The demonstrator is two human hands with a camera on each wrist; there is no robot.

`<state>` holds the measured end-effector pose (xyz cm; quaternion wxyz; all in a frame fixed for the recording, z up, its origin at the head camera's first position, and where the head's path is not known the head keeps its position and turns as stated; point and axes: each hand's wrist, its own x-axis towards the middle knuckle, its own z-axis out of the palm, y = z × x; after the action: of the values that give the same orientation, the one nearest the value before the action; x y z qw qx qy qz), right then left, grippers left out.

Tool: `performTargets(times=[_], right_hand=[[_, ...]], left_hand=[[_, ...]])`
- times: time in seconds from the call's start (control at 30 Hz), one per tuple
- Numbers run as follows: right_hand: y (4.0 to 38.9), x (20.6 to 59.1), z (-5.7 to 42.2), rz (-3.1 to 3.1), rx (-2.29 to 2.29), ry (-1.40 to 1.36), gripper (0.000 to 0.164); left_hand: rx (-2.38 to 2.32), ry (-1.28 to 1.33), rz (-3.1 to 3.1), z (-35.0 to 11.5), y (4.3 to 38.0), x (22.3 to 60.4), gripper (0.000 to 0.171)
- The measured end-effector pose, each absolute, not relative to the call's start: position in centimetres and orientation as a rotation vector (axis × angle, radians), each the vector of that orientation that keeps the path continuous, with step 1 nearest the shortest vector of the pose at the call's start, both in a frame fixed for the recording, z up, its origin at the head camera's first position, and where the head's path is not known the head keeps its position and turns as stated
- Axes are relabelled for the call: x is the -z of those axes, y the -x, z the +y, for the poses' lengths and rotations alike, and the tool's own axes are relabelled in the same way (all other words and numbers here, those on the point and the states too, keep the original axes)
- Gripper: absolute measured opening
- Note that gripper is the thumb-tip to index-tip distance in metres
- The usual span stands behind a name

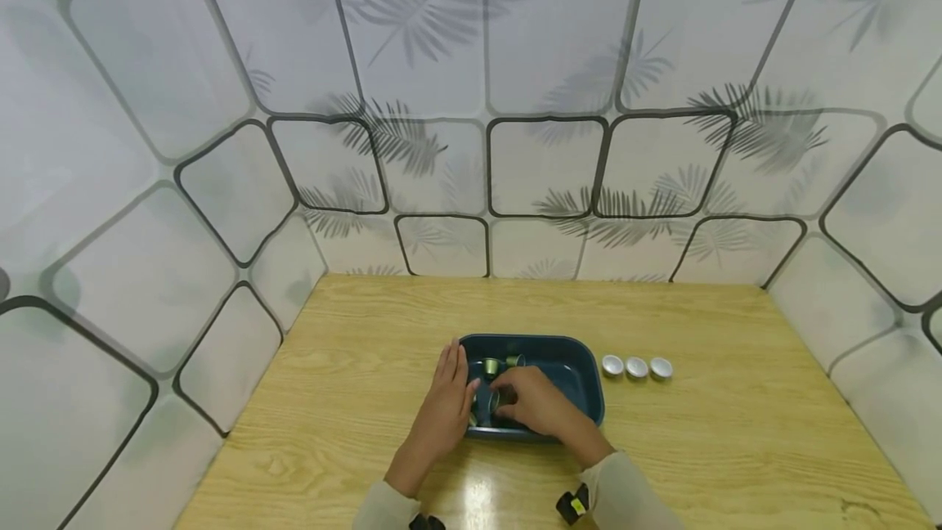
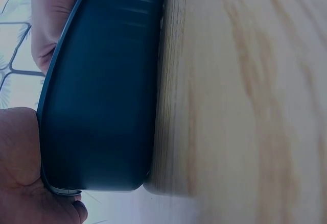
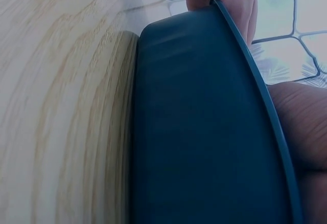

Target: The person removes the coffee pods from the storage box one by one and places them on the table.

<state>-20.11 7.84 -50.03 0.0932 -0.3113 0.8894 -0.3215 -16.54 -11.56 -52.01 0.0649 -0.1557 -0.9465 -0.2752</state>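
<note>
A dark blue rectangular tray [image 1: 593,383] sits on the table with several small coffee capsules inside. My left hand [image 1: 444,399] lies along the tray's left rim, its fingers straight and pointing away. Inside the tray, my right hand [image 1: 540,403] has its thumb and fingers bent around a capsule [image 1: 494,401] on its side; the fingers partly hide it. Farther back in the tray are a green capsule [image 1: 490,366] and another green capsule [image 1: 516,361]. In both wrist views the tray's outer wall [image 2: 102,91] [image 3: 199,117] hides its contents.
Just right of the tray, three small capsules with pale round tops stand in a row: a left one [image 1: 612,366], a middle one [image 1: 636,367] and a right one [image 1: 661,368]. The wooden table [image 1: 736,432] meets patterned walls at the back and sides.
</note>
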Motion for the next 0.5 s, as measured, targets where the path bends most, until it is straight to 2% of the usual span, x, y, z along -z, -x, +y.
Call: performTargets(times=[0.5], right_hand=[[19.4, 50.1, 9.3, 2.724, 0.999, 0.961, 0.035]], left_hand=[[0.847, 0.465, -2.856, -11.5, 16.7, 52.1, 0.062]])
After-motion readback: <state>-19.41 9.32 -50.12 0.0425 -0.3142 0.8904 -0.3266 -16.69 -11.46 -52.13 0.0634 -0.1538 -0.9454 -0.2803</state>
